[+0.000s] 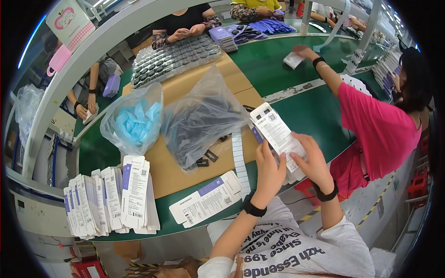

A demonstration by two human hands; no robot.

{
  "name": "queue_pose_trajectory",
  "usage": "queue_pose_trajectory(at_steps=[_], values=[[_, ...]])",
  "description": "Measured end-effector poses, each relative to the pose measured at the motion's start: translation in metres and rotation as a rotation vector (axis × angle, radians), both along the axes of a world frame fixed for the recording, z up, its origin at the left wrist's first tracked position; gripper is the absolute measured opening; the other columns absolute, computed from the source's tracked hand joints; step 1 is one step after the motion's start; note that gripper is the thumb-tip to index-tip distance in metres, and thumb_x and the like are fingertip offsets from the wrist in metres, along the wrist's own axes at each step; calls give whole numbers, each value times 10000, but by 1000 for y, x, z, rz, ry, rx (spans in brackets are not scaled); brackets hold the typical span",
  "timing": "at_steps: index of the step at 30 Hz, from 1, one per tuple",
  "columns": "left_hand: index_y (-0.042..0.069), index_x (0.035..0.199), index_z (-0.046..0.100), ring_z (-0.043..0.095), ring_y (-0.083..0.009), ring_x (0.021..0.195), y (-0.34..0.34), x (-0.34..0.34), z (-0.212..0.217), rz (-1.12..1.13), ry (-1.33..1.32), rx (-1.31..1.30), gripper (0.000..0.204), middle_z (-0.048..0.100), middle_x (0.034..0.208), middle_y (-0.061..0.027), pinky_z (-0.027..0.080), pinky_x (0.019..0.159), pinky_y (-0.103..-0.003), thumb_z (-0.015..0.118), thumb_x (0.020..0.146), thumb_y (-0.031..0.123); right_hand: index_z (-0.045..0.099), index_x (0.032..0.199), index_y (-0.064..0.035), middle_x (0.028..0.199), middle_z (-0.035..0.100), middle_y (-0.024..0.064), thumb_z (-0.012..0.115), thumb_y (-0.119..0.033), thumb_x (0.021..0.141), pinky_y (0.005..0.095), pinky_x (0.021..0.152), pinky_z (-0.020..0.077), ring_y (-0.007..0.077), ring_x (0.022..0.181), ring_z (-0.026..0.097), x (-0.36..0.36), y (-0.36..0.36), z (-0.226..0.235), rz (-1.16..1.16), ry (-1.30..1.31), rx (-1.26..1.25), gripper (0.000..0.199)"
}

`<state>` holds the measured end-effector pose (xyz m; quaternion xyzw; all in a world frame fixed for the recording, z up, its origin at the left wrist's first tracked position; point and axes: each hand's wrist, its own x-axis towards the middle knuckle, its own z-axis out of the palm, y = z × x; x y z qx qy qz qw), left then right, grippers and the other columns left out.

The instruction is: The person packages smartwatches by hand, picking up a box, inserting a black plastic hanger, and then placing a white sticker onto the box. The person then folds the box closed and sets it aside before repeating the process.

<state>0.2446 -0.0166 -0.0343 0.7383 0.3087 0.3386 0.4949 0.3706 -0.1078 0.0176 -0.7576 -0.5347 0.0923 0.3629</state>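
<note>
Wears white short-sleeved T-shirt (301,248), lower centre of frame, dark lettering (287,242) across front; left wristband (253,208) black, right wristband (327,194) also black.

Pretty clearly a factory packing line, with workers (380,127) all around the long green bench (320,111) and cartons (111,199) lined up on its near-left edge.

I make out dark print on the held cartons (275,129), lone flat carton (204,200), standing cartons (112,199) and white shirt (296,243).
</note>
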Motion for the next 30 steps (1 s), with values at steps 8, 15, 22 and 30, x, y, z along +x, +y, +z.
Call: queue_pose_trajectory(at_steps=[8, 15, 22, 30], values=[[-19, 1412, 431, 456, -382, 1205, 13, -128, 21, -48, 343, 346, 801, 464, 1326, -195, 397, 1030, -441, 824, 743, 177, 547, 1335, -36, 1259, 589, 197, 680, -80, 872, 411, 988, 453, 360, 1132, 576, -62, 16, 12, -182, -325, 177, 484], [-8, 1359, 509, 438, -375, 1226, 36, -230, 16, 75, 839, 401, 1004, 492, 1319, -160, 384, 1035, -458, 940, 509, 307, 648, 965, -39, 922, 621, 145, 696, -123, 841, 437, 758, 533, 341, 917, 638, -139, 133, -40, 120, -190, -10, 157], [-29, 1312, 519, 448, -357, 1212, 47, -239, 16, 5, 850, 367, 991, 489, 1320, -156, 399, 999, -458, 940, 494, 339, 638, 988, -71, 860, 642, 111, 718, -173, 824, 441, 689, 544, 326, 832, 660, -134, 169, -70, 53, -353, -154, 209], [-29, 1235, 548, 596, -361, 954, 46, -252, 32, 55, 462, 568, 928, 624, 1094, -190, 497, 879, -423, 901, 533, 465, 701, 898, 10, 994, 711, 122, 799, 19, 748, 297, 751, 540, 206, 872, 692, -110, 79, 23, 146, 596, 61, 180]])
